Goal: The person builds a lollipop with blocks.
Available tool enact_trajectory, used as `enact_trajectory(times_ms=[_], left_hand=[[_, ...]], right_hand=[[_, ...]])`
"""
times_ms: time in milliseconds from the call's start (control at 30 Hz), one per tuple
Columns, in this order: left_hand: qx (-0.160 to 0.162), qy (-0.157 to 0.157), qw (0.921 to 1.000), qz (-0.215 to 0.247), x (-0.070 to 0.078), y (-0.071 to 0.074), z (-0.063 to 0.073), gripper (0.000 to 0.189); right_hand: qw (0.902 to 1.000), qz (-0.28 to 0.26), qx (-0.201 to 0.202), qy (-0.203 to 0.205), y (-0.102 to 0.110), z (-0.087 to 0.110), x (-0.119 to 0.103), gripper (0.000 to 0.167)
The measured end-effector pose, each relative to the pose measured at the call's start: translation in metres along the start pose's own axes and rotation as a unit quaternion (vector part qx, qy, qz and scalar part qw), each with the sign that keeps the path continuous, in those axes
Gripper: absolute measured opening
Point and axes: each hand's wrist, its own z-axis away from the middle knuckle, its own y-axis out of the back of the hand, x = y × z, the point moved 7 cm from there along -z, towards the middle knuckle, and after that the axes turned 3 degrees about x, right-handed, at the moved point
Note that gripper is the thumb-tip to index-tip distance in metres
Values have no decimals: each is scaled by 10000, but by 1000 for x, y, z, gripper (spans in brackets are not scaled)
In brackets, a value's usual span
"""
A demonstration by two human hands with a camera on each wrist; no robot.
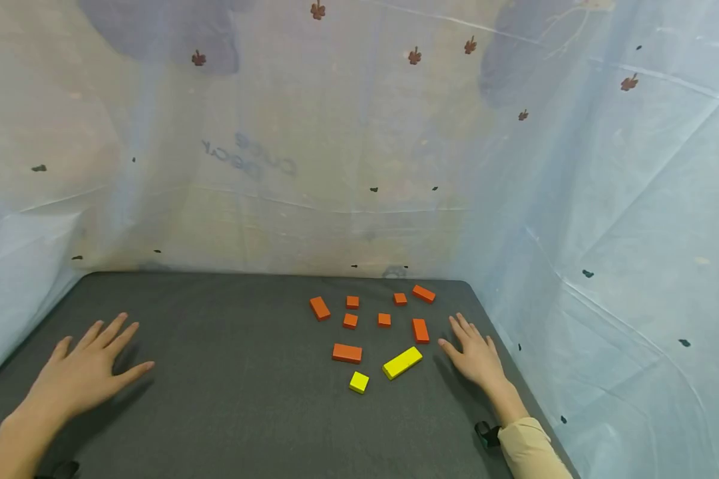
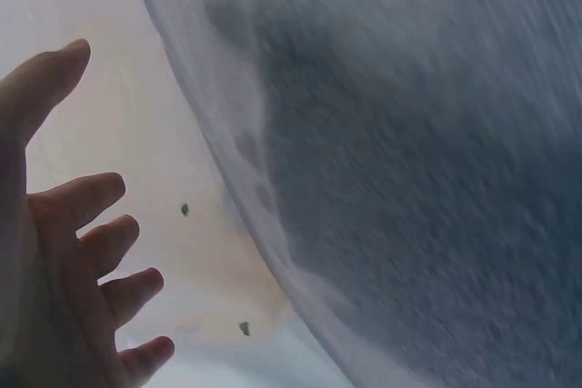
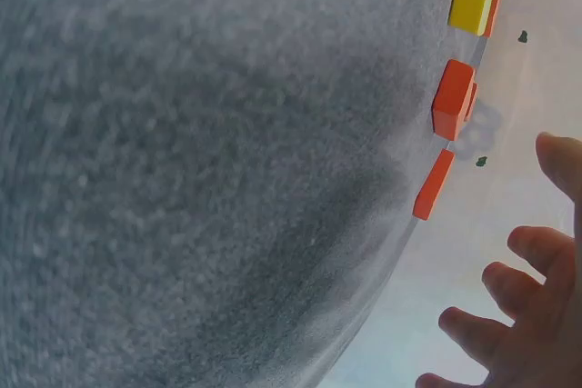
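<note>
My left hand point(image 1: 86, 372) hovers over the left side of the dark table, fingers spread and holding nothing. On the right side my right hand point(image 1: 476, 356) is likewise spread, with nothing in it. Nearest to it are an orange block point(image 1: 420, 330) and a long yellow block point(image 1: 403, 363). A small yellow cube point(image 1: 359, 382) lies left of the long one, below an orange block point(image 1: 347, 353). Farther back are several small orange cubes point(image 1: 384, 320) and two more oblong orange blocks, one at the left point(image 1: 320, 309) and one at the right point(image 1: 423, 293).
The dark grey table point(image 1: 228, 386) has rounded far corners. Behind it and along the sides hangs a pale translucent sheet point(image 1: 335, 146) printed with small leaves. A dark band point(image 1: 487, 434) sits at the right wrist by a beige sleeve point(image 1: 530, 446).
</note>
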Motion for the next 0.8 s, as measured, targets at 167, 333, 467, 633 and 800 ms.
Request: enact_trajectory(times_ms=[167, 333, 467, 633, 800], left_hand=[[252, -246, 9994, 33, 21, 11, -6, 89], [781, -527, 9955, 50, 46, 21, -13, 79], [1315, -863, 9875, 54, 71, 27, -19, 70], [1905, -1317, 9724, 293, 106, 33, -27, 62], [2101, -1704, 9604, 662, 139, 34, -34, 55]], right_hand=[[9993, -92, 351, 73, 6, 0, -5, 69], [9975, -314, 639, 11, 12, 1, -12, 66], [9946, -615, 837, -79, 16, 4, -19, 64], [9893, -1020, 1040, -126, 17, 10, -32, 56], [9871, -1200, 1049, -135, 10, 17, -48, 50]])
